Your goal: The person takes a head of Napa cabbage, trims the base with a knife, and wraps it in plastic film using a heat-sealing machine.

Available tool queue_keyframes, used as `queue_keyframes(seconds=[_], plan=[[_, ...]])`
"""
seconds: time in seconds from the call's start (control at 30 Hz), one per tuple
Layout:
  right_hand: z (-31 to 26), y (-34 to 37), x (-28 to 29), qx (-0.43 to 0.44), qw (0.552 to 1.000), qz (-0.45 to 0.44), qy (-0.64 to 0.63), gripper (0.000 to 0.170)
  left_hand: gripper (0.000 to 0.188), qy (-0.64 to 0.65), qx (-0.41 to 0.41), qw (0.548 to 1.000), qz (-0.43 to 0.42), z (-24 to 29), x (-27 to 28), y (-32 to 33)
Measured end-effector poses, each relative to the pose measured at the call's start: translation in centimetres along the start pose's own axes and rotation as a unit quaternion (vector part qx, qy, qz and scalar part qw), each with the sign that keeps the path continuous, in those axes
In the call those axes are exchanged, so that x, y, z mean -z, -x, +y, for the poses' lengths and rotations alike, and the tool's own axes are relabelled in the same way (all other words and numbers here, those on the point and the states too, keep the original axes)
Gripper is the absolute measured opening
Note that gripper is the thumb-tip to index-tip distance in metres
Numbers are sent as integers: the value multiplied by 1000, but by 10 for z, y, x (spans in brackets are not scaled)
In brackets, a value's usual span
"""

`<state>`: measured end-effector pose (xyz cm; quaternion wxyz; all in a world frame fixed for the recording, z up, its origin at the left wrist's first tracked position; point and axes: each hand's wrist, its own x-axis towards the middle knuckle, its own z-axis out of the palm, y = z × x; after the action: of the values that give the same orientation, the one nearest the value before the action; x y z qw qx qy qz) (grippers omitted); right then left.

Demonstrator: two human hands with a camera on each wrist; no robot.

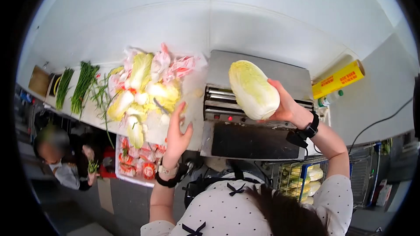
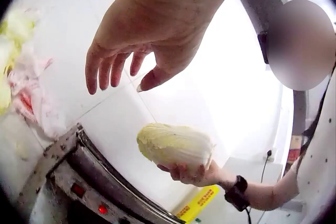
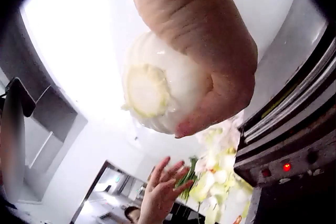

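Observation:
My right hand point(image 1: 285, 105) grips a whole napa cabbage point(image 1: 253, 88) by its white base end, holding it up over a metal wrapping machine point(image 1: 262, 61). In the right wrist view the cabbage's round cut base point(image 3: 147, 91) faces the camera, with the fingers wrapped along its side. My left hand point(image 1: 177, 139) is raised with spread fingers and holds nothing, left of the machine. Loose pale cabbage leaves point(image 1: 142, 67) lie in a heap beyond it, among crumpled red-and-white plastic bags point(image 1: 177, 66). A knife point(image 1: 159, 105) lies among the leaves.
A red light point(image 1: 230, 118) glows above the machine's dark plate point(image 1: 253, 142). Right of it lie a yellow box point(image 1: 339, 80) and a bottle point(image 1: 330, 98). Green bundles point(image 1: 84, 85) lie at left, above a crate of red-and-white packages point(image 1: 148, 170). Another person point(image 1: 65, 172) is lower left; caged cabbages point(image 1: 313, 188) lower right.

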<state>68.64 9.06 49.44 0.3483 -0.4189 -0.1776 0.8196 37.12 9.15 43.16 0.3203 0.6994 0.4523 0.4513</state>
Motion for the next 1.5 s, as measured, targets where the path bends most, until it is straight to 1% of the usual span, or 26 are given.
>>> queue_keyframes(seconds=[0.03,0.07,0.13,0.17,0.27,0.33,0.37,0.47,0.5,0.53,0.57,0.6,0.63,0.67,0.7,0.73,0.77,0.83,0.93,1.03,1.13,1.17,1.23,1.33,1.43,1.5], plan=[[3,-7,-7,-24,1000,3,17,63,53,-90,-59,994,25,11,3,0],[8,-15,-13,-50,998,-23,27,62,54,-178,-132,975,-21,12,7,5],[29,-29,-28,-97,991,-77,51,61,56,-343,-267,893,-120,11,22,14],[49,-45,-33,-89,988,-112,50,60,52,-342,-283,881,-163,4,27,24],[105,-69,-69,-175,970,-146,79,61,48,-365,-319,850,-207,10,58,44],[139,-86,-94,-225,951,-189,95,63,46,-331,-294,855,-271,17,84,45],[152,-96,-103,-244,943,-189,126,73,56,-328,-299,849,-287,12,100,50],[169,-113,-141,-258,924,-266,99,83,74,-181,-189,917,-302,-27,145,69],[182,-127,-146,-281,906,-292,122,93,92,-181,-147,929,-288,-42,159,78],[187,-139,-155,-281,901,-293,156,94,93,-87,-69,966,-232,-65,167,96],[188,-152,-164,-279,895,-292,190,95,94,8,11,985,-172,-92,175,118],[191,-164,-172,-277,889,-290,221,96,96,102,92,984,-109,-109,185,129],[203,-183,-174,-197,916,-242,250,94,100,92,97,990,-36,-106,193,117],[220,-208,-174,-101,943,-121,293,83,96,187,188,964,-35,-138,207,130],[242,-242,-161,69,892,-3,447,54,92,260,263,929,-3,-160,216,140],[248,-261,-161,170,822,135,527,39,89,330,334,882,30,-177,224,146],[251,-277,-162,262,719,267,586,25,87,360,347,864,60,-189,231,149],[246,-309,-146,337,600,339,641,21,84,419,374,819,121,-206,239,151],[249,-344,-126,342,513,359,700,22,78,352,361,857,107,-217,245,143],[250,-358,-120,272,518,366,723,24,90,230,347,908,43,-235,247,142],[248,-354,-125,310,561,390,661,26,93,176,320,931,-18,-236,233,133],[246,-349,-129,301,600,388,632,28,97,105,313,942,-51,-238,229,133],[256,-331,-136,279,673,385,567,32,99,118,313,939,-78,-230,215,124],[291,-324,-135,188,813,250,491,34,104,136,317,930,-128,-232,199,122],[294,-338,-133,111,897,93,418,38,104,146,312,924,-164,-231,192,119],[283,-344,-138,136,912,145,359,34,103,147,312,923,-171,-234,188,119]])
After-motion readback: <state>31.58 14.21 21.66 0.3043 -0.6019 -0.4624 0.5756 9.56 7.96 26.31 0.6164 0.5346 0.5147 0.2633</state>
